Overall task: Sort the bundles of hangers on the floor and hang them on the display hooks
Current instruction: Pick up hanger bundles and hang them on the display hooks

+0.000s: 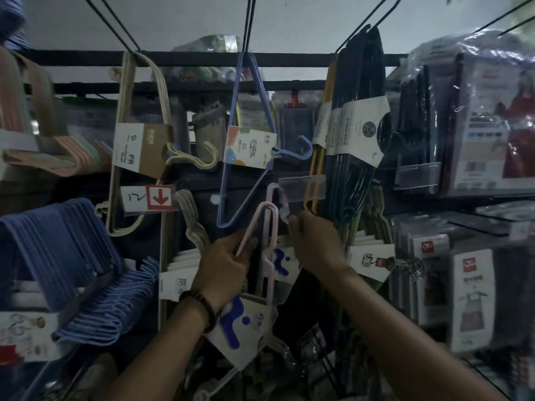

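Observation:
I hold a bundle of pink hangers [269, 227] up against the display wall. My left hand [228, 264] grips one arm of the bundle, and its white label with blue shapes [240, 322] hangs below my wrist. My right hand [315, 241] pinches the pink hook end [282, 206] right under a clear price tag holder [301, 188] at the tip of a display hook. Above hang a blue hanger bundle [246, 140], a cream bundle [139, 140] and a black bundle [359, 131].
Blue hanger stacks [66, 256] crowd the left side, pastel ones [43, 131] sit above them. Bagged goods [477, 120] hang at the right, boxed items [469, 285] below. Long black hook rods [249, 21] reach toward me overhead. More labelled cream bundles [188, 227] hang behind my hands.

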`<state>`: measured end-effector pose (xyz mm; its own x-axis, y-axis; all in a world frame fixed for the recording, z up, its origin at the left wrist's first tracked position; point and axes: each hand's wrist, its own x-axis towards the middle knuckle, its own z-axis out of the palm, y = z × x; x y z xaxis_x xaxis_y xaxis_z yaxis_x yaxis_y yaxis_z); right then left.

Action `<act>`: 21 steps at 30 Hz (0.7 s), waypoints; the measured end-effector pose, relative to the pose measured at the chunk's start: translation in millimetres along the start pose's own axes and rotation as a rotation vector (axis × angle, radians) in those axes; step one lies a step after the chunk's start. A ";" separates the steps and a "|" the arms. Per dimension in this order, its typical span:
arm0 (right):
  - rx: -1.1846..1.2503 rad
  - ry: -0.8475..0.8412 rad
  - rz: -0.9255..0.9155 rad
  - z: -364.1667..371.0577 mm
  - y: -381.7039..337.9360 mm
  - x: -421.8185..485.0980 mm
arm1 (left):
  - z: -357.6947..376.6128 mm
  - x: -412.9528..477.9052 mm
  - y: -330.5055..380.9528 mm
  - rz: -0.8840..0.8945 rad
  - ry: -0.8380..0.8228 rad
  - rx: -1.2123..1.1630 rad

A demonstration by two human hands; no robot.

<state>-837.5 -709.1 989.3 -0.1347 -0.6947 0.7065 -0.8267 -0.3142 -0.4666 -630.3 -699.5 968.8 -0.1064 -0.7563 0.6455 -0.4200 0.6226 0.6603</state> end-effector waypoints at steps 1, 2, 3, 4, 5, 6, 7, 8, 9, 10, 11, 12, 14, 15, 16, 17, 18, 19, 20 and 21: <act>0.067 0.026 -0.040 -12.5 -6.5 -18.0 | 4.7 -0.5 -1.3 -0.006 0.014 -0.011; 0.123 0.020 -0.079 -22.4 -11.5 -35.5 | 9.8 -0.4 -2.3 -0.010 0.029 -0.017; 0.162 -0.027 -0.111 -30.1 -15.6 -51.8 | 15.5 -0.3 -3.8 -0.019 0.050 -0.021; 0.175 -0.100 -0.130 -33.5 -18.3 -66.3 | 21.3 -0.3 -3.4 -0.031 0.075 -0.026; 0.156 -0.175 -0.136 -33.6 -18.8 -77.6 | 25.7 -1.2 -1.7 -0.046 0.100 -0.040; 0.102 -0.227 -0.133 -31.1 -17.9 -85.8 | 29.8 -2.1 1.5 -0.063 0.119 -0.056; 0.024 -0.253 -0.123 -27.9 -16.3 -91.4 | 33.2 -3.5 5.4 -0.079 0.130 -0.064; -0.054 -0.255 -0.104 -24.7 -15.2 -94.1 | 37.0 -4.9 9.2 -0.094 0.127 -0.068; -0.106 -0.246 -0.083 -22.4 -14.8 -95.1 | 40.4 -6.9 14.2 -0.110 0.111 -0.070; -0.136 -0.242 -0.054 -20.6 -14.1 -94.3 | 43.5 -8.7 18.8 -0.123 0.097 -0.070; -0.143 -0.238 -0.019 -21.2 -15.1 -93.0 | 46.2 -10.3 23.5 -0.124 0.092 -0.061; -0.150 -0.236 0.016 -22.6 -16.2 -91.4 | 48.3 -11.3 27.0 -0.109 0.096 -0.047; -0.188 -0.218 0.041 -28.4 -19.5 -88.7 | 51.6 -12.3 28.6 -0.056 0.099 -0.043; -0.226 -0.201 0.038 -31.5 -21.0 -87.7 | 52.0 -14.4 27.6 -0.020 0.093 -0.046; -0.277 -0.182 0.029 -34.0 -22.3 -86.9 | 53.0 -17.2 26.2 0.021 0.092 -0.036; -0.333 -0.163 0.014 -36.3 -24.2 -86.0 | 53.2 -22.5 24.7 0.058 0.101 -0.021; -0.388 -0.151 -0.005 -38.0 -26.0 -84.6 | 54.1 -28.8 22.1 0.091 0.108 -0.008; -0.435 -0.149 -0.026 -39.7 -27.4 -83.8 | 54.3 -37.6 22.2 0.129 0.104 0.002; -0.471 -0.156 -0.043 -40.9 -28.2 -82.6 | 55.3 -46.2 21.7 0.165 0.085 0.013; -0.494 -0.160 -0.054 -42.5 -28.9 -82.1 | 56.1 -54.3 21.1 0.189 0.051 0.016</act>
<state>-825.7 -615.5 967.4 -0.0311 -0.7882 0.6146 -0.9945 -0.0370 -0.0977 -684.0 -656.5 926.2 -0.1388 -0.6152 0.7761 -0.4117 0.7486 0.5198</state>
